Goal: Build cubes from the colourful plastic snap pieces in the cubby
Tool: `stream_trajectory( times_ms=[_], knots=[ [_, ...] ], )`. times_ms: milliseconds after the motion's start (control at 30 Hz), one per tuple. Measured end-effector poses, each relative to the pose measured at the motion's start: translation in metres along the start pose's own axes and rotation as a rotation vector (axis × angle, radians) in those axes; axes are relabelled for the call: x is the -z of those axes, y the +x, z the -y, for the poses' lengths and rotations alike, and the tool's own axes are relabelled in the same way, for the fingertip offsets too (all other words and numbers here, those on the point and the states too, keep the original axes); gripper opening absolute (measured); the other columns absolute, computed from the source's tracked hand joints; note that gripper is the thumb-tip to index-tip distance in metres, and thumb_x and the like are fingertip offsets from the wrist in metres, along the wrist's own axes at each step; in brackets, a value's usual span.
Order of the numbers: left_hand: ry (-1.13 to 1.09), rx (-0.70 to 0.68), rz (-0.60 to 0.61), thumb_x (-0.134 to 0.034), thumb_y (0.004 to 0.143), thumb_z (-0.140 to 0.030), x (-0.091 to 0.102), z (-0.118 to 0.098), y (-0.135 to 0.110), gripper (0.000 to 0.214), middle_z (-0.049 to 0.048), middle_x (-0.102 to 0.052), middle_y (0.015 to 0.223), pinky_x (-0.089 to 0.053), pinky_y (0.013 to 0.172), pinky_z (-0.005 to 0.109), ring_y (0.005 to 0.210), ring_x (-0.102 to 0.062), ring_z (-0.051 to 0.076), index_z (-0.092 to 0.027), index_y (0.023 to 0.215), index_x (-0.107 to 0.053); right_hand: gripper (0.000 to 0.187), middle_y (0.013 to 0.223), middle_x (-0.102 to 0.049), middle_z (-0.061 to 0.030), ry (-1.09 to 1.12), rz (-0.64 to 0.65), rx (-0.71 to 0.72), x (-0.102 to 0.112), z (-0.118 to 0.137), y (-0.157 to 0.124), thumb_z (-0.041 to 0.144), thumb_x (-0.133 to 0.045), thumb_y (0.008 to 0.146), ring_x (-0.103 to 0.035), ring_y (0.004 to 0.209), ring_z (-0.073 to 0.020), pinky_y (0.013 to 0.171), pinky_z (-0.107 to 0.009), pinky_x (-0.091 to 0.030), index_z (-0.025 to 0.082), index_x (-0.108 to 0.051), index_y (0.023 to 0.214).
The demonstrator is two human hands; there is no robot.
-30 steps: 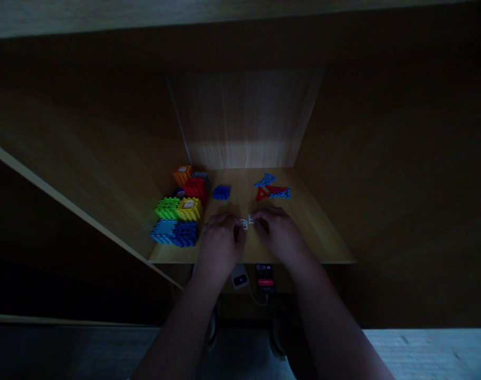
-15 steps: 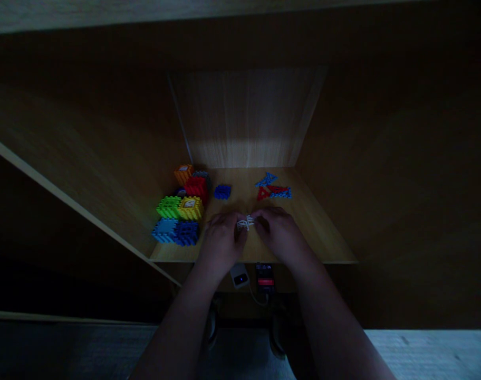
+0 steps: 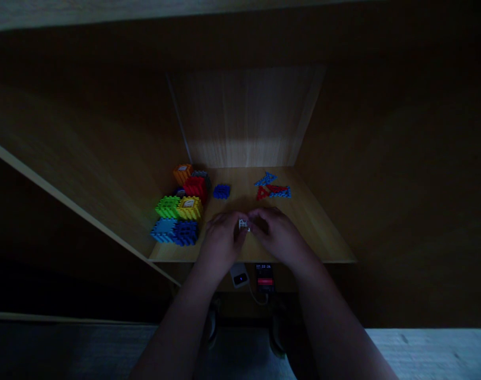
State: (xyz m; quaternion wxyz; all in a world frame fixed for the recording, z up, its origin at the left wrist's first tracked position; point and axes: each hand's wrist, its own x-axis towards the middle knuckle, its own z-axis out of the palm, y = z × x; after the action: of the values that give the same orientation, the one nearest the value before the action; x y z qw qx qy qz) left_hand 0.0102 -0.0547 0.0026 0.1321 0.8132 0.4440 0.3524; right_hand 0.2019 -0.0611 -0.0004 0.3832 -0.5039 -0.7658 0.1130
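My left hand (image 3: 220, 238) and my right hand (image 3: 278, 232) meet over the front of a small wooden desk (image 3: 319, 232), fingers curled. Between the fingertips both pinch small white toothed plastic pieces (image 3: 243, 224), pressed close together. To the left stands a cluster of coloured interlocking block cubes: green (image 3: 167, 207), yellow (image 3: 190, 208), light blue (image 3: 163, 230), dark blue (image 3: 185, 233), red (image 3: 195, 187) and orange (image 3: 182, 173). A small loose blue block (image 3: 221, 191) lies behind my left hand.
Flat blue and red triangular pieces (image 3: 272, 188) lie at the desk's back right. Wooden side panels and a back panel (image 3: 244, 119) wall in the desk. Below the front edge hang a small white device (image 3: 239, 275) and a black device with a red display (image 3: 265, 275). The scene is very dim.
The two white pieces, held slightly apart a second ago, have been brought together between my fingertips. Both hands closed in toward each other.
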Motion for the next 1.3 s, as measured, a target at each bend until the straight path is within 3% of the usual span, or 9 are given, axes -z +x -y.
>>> stream_trajectory(
  times_ms=[267, 500, 767, 1000, 1300],
  knots=[
    [-0.064, -0.092, -0.034, -0.069, 0.094, -0.007, -0.003, 0.001, -0.002, 0.021, 0.0040, -0.076, 0.110, -0.056, 0.097, 0.042, 0.107, -0.071, 0.025, -0.024, 0.106, -0.065, 0.013, 0.098, -0.078, -0.0019, 0.174, -0.013, -0.044, 0.000, 0.000, 0.000, 0.018, -0.071, 0.099, -0.073, 0.097, -0.0203, 0.091, -0.036, -0.054, 0.025, -0.070, 0.109],
    [0.065, -0.017, -0.040, -0.074, 0.093, -0.016, -0.005, 0.000, -0.003, 0.032, 0.0077, -0.075, 0.125, -0.056, 0.107, 0.049, 0.119, -0.070, 0.030, -0.024, 0.122, -0.064, 0.011, 0.100, -0.078, -0.0041, 0.044, -0.050, -0.049, 0.002, -0.002, 0.002, 0.016, -0.066, 0.100, -0.069, 0.099, -0.0235, 0.092, -0.039, -0.052, 0.024, -0.072, 0.102],
    [0.127, 0.035, -0.056, -0.076, 0.091, -0.019, -0.005, -0.001, -0.003, 0.032, 0.0091, -0.075, 0.121, -0.057, 0.103, 0.050, 0.115, -0.069, 0.032, -0.021, 0.121, -0.064, 0.015, 0.101, -0.078, -0.0054, -0.003, -0.053, -0.023, 0.000, -0.003, 0.003, 0.014, -0.061, 0.101, -0.069, 0.099, -0.0245, 0.093, -0.040, -0.052, 0.024, -0.072, 0.101],
    [0.146, 0.060, -0.027, -0.074, 0.093, -0.022, -0.004, -0.004, -0.002, 0.026, 0.0084, -0.077, 0.116, -0.057, 0.102, 0.049, 0.110, -0.072, 0.030, -0.021, 0.118, -0.067, 0.022, 0.102, -0.074, -0.0074, -0.006, -0.196, -0.073, 0.000, -0.010, 0.003, 0.009, -0.054, 0.099, -0.070, 0.098, -0.0235, 0.091, -0.037, -0.053, 0.023, -0.071, 0.100],
    [0.210, -0.049, 0.094, -0.066, 0.100, -0.023, -0.001, -0.008, -0.004, 0.031, 0.0070, -0.075, 0.127, -0.051, 0.108, 0.049, 0.121, -0.066, 0.030, -0.025, 0.131, -0.069, 0.024, 0.101, -0.074, -0.0092, -0.027, -0.172, -0.096, -0.004, -0.012, 0.003, 0.011, -0.051, 0.100, -0.071, 0.096, -0.0235, 0.091, -0.037, -0.054, 0.021, -0.073, 0.099]
  ],
)
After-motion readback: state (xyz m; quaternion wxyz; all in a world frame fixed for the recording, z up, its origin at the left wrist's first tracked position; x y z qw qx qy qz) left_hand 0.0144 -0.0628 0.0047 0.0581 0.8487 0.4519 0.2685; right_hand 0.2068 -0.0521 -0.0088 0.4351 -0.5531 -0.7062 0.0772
